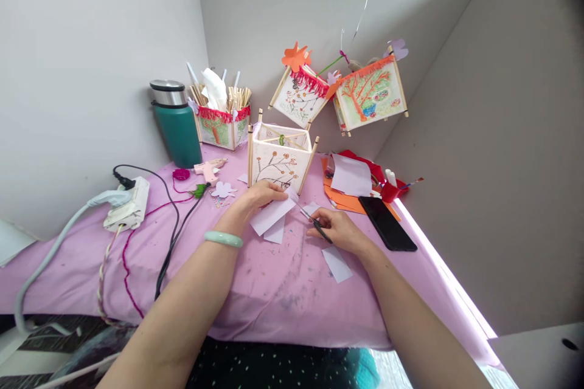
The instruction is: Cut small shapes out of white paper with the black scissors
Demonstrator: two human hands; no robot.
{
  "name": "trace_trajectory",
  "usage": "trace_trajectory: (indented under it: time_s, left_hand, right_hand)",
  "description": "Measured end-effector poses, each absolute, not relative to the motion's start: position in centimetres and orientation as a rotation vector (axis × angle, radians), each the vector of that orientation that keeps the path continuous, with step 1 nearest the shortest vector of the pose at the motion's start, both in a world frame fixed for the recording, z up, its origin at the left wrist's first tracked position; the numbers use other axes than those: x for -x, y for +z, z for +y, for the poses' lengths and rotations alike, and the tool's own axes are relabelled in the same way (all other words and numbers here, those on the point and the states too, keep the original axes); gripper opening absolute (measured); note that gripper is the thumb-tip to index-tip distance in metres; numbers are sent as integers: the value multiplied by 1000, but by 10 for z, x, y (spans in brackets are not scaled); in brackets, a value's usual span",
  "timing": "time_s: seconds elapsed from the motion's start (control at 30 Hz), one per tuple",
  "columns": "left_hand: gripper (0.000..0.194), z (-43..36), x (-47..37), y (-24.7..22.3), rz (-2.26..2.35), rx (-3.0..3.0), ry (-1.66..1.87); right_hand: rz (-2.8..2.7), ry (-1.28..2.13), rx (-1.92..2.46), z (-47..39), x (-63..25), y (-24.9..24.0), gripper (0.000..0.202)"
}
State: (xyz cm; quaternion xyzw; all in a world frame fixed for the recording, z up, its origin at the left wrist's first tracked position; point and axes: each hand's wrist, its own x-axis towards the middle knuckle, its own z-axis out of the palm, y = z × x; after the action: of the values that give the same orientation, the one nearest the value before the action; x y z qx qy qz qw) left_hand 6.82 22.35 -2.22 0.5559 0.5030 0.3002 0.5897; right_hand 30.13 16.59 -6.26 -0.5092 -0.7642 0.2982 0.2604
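Observation:
My left hand (267, 194), below a wrist-worn pale green bangle (223, 239), pinches a strip of pale lilac paper (274, 213) whose right end is cut into thin slits. My right hand (335, 228) holds small black-handled scissors (322, 231), their blades pointing up and left toward the slit end. Behind my left hand stands a white box lantern (283, 161) with wooden corner sticks and a drawn branch of orange blossoms. Another paper piece (275, 232) lies under the strip, and a loose one (336, 264) rests below my right hand.
At the left are a teal bottle (177, 130), a pink glue gun (208, 171), cables and a power strip (128, 203). A stick-filled box (221, 127) stands behind. Two decorated lanterns (369, 94) hang at the back. A black phone (387, 223) and orange paper (349, 202) lie right.

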Motion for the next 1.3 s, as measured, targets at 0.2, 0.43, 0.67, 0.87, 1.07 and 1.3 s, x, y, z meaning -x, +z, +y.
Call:
trace_trajectory:
  time_s: [0.2, 0.43, 0.67, 0.87, 1.07, 1.3]
  left_hand:
    - [21, 220, -70, -18, 1197, -1325, 697]
    - [21, 218, -70, -19, 1149, -1354, 685]
    - [18, 224, -70, -26, 1169, -1316, 688]
    - [22, 227, -67, -27, 1145, -1325, 698]
    - [18, 220, -70, -18, 1180, -1351, 697]
    - [14, 216, -73, -14, 1190, -1320, 703]
  right_hand:
    - [-2043, 853, 1387, 166, -301, -63, 36]
    - [-2036, 860, 1386, 166, -301, -63, 38]
    - [-2071, 791, 1378, 169, -302, -67, 39]
    - [-2064, 790, 1384, 169, -302, -67, 38]
    - [-2041, 827, 1393, 168, -301, -66, 36]
    - [-2064, 799, 1386, 169, -302, -65, 39]
